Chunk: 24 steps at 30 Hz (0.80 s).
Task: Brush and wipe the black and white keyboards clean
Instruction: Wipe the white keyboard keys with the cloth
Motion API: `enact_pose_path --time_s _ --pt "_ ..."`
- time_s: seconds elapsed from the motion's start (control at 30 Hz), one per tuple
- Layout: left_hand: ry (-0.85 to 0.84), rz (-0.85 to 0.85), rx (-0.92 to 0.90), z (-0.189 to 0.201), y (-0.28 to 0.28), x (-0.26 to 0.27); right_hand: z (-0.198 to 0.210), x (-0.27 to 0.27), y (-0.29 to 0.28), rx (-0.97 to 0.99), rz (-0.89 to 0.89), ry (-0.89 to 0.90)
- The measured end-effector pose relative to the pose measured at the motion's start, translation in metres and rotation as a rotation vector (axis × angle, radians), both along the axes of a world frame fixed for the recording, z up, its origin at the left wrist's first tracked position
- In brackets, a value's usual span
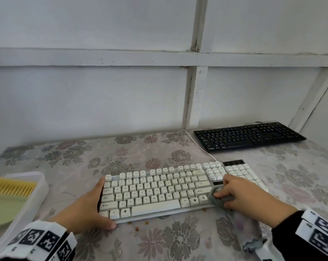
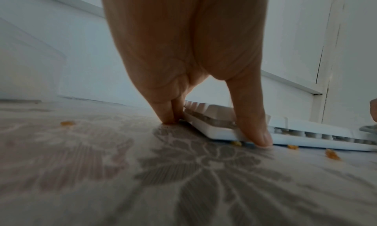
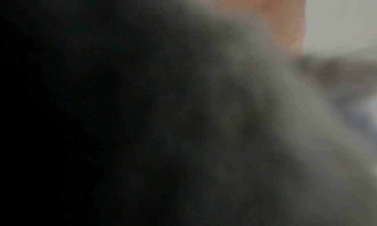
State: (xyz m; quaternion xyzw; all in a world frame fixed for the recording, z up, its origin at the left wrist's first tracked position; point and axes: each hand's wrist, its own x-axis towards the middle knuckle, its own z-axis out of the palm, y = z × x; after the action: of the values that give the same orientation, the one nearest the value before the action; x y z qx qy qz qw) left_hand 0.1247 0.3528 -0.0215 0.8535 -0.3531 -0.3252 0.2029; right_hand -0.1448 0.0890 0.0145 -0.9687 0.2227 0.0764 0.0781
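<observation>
The white keyboard [image 1: 159,191] lies across the middle of the floral table. My left hand [image 1: 100,203] braces its left end, fingers straight along the side edge and thumb on the front edge. The left wrist view shows that left hand [image 2: 214,124] against the white keyboard [image 2: 220,129], fingertips on the table. My right hand [image 1: 225,198] grips a bunched grey cloth [image 1: 242,227] and presses it on the keys near the right of the main block. In the right wrist view the cloth [image 3: 255,100] is a blur. The black keyboard [image 1: 248,136] sits at the back right, untouched.
A clear plastic tray [image 1: 37,200] at the left edge holds a yellow-bristled brush [image 1: 10,187] and a green dustpan [image 1: 5,210]. Orange crumbs [image 1: 136,227] lie before the white keyboard. Its white cable [image 1: 199,146] runs to the back wall.
</observation>
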Motion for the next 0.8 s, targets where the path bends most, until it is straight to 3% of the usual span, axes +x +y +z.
enact_pose_path --time_s 0.23,0.5,0.67,0.8 --pt "0.000 -0.005 0.004 0.002 -0.001 -0.002 0.007 -0.003 -0.005 -0.131 -0.074 0.028" --pt "0.022 -0.002 -0.015 -0.001 0.000 0.001 0.006 -0.018 -0.012 0.010 -0.118 0.001" --pt "0.016 0.001 -0.023 -0.004 0.001 0.002 0.012 -0.022 -0.014 -0.088 -0.165 -0.019" --pt "0.031 -0.008 -0.026 -0.005 0.001 0.004 0.008 -0.026 -0.013 -0.033 -0.159 -0.015"
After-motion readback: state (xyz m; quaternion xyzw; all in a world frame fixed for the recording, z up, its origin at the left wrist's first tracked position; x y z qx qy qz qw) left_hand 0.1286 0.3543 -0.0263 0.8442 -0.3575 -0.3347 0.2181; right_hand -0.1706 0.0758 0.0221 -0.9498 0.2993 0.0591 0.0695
